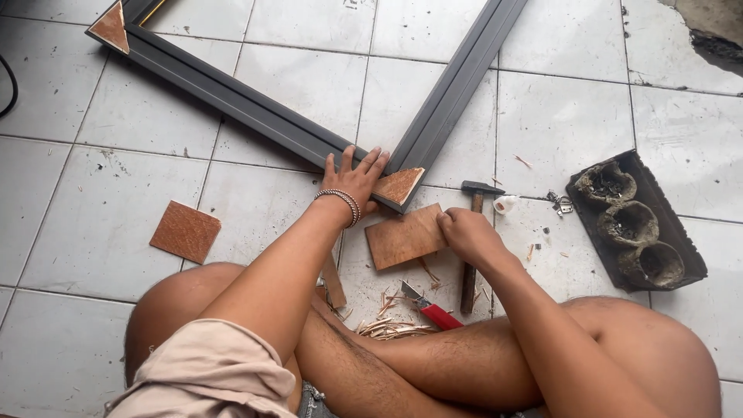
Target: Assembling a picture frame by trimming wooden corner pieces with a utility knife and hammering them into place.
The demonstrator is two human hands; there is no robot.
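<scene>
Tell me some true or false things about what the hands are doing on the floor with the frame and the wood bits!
1. The left hand presses flat on the corner of the dark grey frame. True.
2. The right hand holds the hammer. False: it grips the edge of a brown plywood piece; the hammer lies on the tiles beside it.
3. A red-handled knife lies among wood shavings near the legs. True.
4. The square brown board sits on top of the frame. False: it lies apart on the white tiled floor.
5. The left wrist wears a beaded bracelet. True.
</scene>
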